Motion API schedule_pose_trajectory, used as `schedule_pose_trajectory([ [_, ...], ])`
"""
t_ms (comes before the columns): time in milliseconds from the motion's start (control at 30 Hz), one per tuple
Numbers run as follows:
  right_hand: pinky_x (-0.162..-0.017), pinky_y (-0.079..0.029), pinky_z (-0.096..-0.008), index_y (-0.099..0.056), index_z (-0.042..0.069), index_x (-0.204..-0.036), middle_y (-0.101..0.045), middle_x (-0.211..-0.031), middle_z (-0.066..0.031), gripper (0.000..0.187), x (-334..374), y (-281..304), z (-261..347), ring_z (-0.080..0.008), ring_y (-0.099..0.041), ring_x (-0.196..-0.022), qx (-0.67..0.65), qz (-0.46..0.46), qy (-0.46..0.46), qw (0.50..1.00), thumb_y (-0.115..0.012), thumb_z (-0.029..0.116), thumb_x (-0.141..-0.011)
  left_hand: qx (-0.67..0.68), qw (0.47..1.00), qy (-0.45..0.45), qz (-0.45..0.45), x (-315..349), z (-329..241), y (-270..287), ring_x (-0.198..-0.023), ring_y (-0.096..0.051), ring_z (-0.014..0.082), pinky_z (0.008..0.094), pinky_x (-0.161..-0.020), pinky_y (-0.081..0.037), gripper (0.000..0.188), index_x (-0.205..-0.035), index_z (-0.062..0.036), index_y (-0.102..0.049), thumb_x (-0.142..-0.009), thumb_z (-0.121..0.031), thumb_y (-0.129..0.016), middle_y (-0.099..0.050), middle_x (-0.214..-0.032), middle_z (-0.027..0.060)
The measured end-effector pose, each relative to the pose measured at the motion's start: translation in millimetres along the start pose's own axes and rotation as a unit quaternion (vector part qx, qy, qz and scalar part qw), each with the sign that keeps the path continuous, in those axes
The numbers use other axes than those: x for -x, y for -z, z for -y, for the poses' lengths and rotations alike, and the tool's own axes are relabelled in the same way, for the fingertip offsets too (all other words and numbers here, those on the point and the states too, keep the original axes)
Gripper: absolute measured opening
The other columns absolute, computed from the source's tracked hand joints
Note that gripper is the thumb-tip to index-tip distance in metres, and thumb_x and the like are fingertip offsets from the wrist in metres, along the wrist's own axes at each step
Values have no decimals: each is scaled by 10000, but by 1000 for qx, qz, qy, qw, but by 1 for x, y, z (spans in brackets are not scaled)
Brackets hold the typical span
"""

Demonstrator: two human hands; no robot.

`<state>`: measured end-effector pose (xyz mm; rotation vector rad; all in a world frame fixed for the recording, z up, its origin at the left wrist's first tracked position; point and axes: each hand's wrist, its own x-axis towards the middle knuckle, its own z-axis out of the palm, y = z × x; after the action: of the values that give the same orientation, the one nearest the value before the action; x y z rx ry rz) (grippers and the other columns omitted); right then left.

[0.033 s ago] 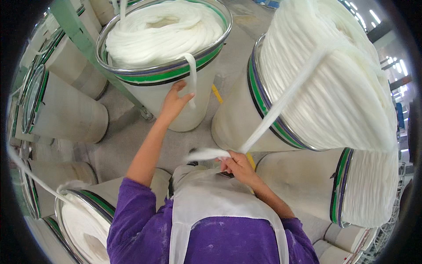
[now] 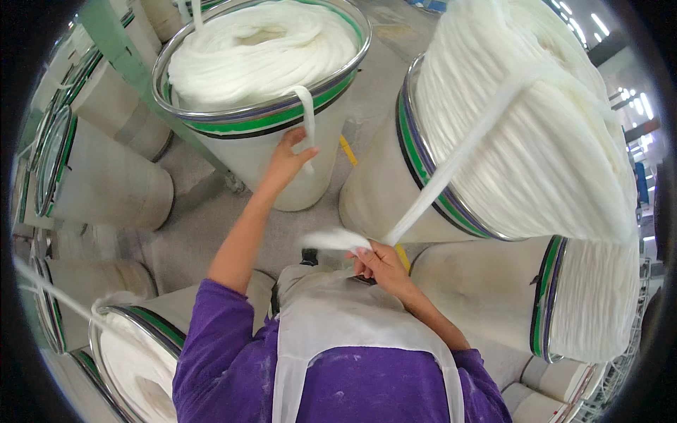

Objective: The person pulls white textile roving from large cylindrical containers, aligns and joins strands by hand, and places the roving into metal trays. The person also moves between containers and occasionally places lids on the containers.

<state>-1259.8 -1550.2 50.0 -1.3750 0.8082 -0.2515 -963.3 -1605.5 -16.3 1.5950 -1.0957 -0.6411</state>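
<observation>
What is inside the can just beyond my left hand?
Inside the can is white fibre coiled in a thick ring; one strand hangs down the outside. Whatever lies below the top layer is covered and can't be seen.

Count the clock from the apron [image 2: 345,310]. At eleven o'clock stands one sliver can [image 2: 282,176], with a sliver coil [image 2: 275,70] in it and a loose end [image 2: 307,113] hanging down its side, by the left hand [image 2: 290,156]. At one, a second can [image 2: 374,197] holds a bigger coil [image 2: 522,155]; its strip [image 2: 451,173] runs down to the right hand [image 2: 381,266]. A third can [image 2: 472,296] is at three, a fourth can [image 2: 226,296] between eight and nine, a fifth can [image 2: 120,169] at ten.
</observation>
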Motion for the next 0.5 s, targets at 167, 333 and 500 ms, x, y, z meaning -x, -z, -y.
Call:
schedule_pose_trajectory([
  [167,-505,-384,-218,-647,16,-921,-536,-643,11,445,16,25,-2,-65,-455,-538,-56,-104,-45,992,-458,413,-990,224,955,148,128,22,30,-62,-1071,-554,188,345,-968,-390,391,-1140,-3,-596,-902,-312,-624,-633,-1031,70],
  [333,-517,-389,-221,-635,12,-885,-522,-633,9,488,25,44,3,-72,-465,-557,-91,-181,-47,978,-453,454,-980,287,927,189,149,123,37,-84,-969,-574,164,317,-930,-404,349,-1063,1,-627,-947,-323,-568,-643,-982,64],
  [500,-504,-365,-251,-597,13,-858,-509,-620,-17,446,20,49,0,-99,-455,-555,-111,-199,-55,972,-439,407,-995,325,851,356,209,146,19,-75,-1031,-575,182,334,-957,-429,383,-1203,25,-536,-962,-272,-545,-626,-1083,107],
])
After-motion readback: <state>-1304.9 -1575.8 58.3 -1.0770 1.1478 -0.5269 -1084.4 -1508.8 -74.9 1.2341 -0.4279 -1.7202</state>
